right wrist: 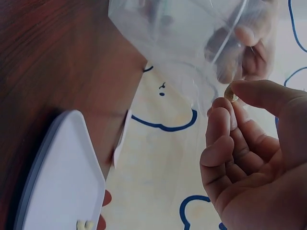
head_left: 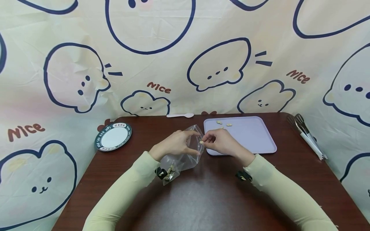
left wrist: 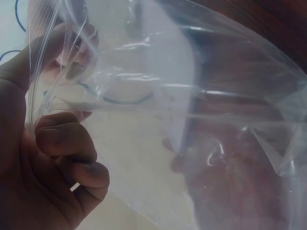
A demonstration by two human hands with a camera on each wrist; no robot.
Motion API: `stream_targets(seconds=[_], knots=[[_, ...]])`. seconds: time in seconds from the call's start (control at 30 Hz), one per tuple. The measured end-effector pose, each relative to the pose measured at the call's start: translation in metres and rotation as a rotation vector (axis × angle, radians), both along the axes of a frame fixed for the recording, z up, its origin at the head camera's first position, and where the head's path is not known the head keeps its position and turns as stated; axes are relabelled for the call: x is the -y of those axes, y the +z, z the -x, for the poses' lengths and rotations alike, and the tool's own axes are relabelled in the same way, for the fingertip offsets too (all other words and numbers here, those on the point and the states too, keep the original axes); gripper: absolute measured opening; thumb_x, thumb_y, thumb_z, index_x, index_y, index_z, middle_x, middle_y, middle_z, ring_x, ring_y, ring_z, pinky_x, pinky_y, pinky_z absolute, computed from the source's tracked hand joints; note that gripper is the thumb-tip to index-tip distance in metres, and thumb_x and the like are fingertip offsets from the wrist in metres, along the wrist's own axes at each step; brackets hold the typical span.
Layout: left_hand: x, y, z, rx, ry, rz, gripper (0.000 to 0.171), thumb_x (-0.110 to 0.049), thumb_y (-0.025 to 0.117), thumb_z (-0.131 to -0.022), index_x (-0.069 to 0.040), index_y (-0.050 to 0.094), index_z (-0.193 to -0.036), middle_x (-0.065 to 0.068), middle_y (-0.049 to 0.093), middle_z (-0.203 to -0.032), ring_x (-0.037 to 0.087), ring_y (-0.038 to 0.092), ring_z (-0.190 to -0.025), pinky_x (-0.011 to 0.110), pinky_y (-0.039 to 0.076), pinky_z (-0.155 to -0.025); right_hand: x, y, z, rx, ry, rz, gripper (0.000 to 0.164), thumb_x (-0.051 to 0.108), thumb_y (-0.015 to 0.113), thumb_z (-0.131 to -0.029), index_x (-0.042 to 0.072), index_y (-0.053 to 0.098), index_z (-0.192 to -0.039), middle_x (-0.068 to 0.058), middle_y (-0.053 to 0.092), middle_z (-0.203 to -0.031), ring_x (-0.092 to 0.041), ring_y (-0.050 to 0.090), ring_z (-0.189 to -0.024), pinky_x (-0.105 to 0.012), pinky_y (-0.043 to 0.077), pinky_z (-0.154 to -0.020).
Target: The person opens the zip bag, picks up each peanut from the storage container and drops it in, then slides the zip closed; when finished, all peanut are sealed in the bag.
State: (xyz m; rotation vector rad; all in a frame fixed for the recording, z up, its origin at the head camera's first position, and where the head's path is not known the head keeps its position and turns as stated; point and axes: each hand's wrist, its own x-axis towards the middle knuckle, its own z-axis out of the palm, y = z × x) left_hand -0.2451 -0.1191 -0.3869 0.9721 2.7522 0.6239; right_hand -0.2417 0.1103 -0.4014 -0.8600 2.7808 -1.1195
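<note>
My left hand (head_left: 177,143) holds a clear zip bag (head_left: 185,163) near its mouth, thumb and fingers curled at the zip edge. Several peanuts (head_left: 171,173) lie in the bag's bottom corner, close to my left wrist. Between the thumb and fingertips of my right hand (head_left: 222,141) is a small peanut (right wrist: 230,94), right at the bag's mouth. A lilac tray (head_left: 245,138) sits just beyond the right hand, with a few peanuts (head_left: 229,124) toward its back left. The right hand covers part of the tray's front left.
A green-rimmed plate (head_left: 113,137) stands at the table's back left. Along the back edge lies a white plastic spoon (head_left: 180,115). A whisk-like utensil with a pale handle (head_left: 313,146) rests at the right edge. Behind the brown table (head_left: 202,205) hangs a printed cloth (head_left: 179,70).
</note>
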Motion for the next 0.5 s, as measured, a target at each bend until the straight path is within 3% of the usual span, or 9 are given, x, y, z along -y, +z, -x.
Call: stream_targets(seconds=[0.5], knots=[[0.001,0.0,0.0,-0.003,-0.006,0.005,0.076,-0.056,0.081,-0.077,-0.021,0.055,-0.14,-0.004,0.053,-0.067,0.006,0.045,-0.053,0.023,0.037,-0.05,0.011,-0.004,-0.003,-0.013,0.013,-0.018,0.005,0.022,0.078,-0.086,0.018,0.075,-0.087,0.01,0.067,-0.071,-0.004,0.059,-0.066,-0.023,0.049,-0.064]])
